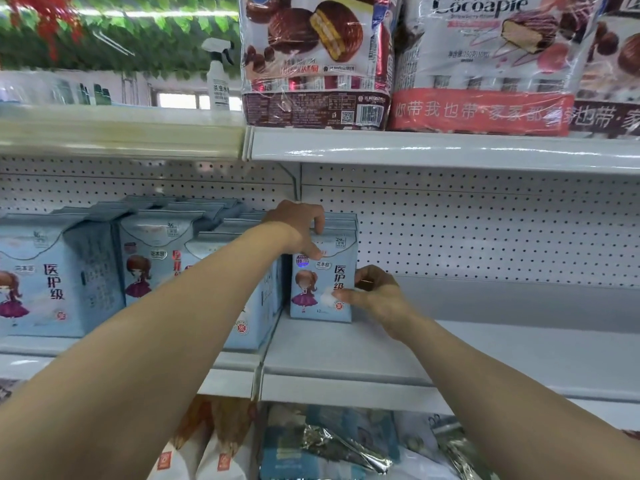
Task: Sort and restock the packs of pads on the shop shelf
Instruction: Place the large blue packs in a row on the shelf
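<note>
A light-blue pack of pads (317,278) with a cartoon girl stands upright on the white middle shelf (346,351), just right of the shelf divider. My left hand (301,226) grips its top edge from above. My right hand (375,299) holds its right side, fingers on the front face. More packs of the same kind stand behind it. Left of the divider, several larger blue packs of pads (156,258) fill the shelf in rows; my left forearm crosses in front of some.
The middle shelf to the right of the held pack is bare, backed by a white pegboard (485,230). Big bags of chocolate pies (311,60) sit on the shelf above, beside a spray bottle (220,77). Snack bags (329,441) lie on the shelf below.
</note>
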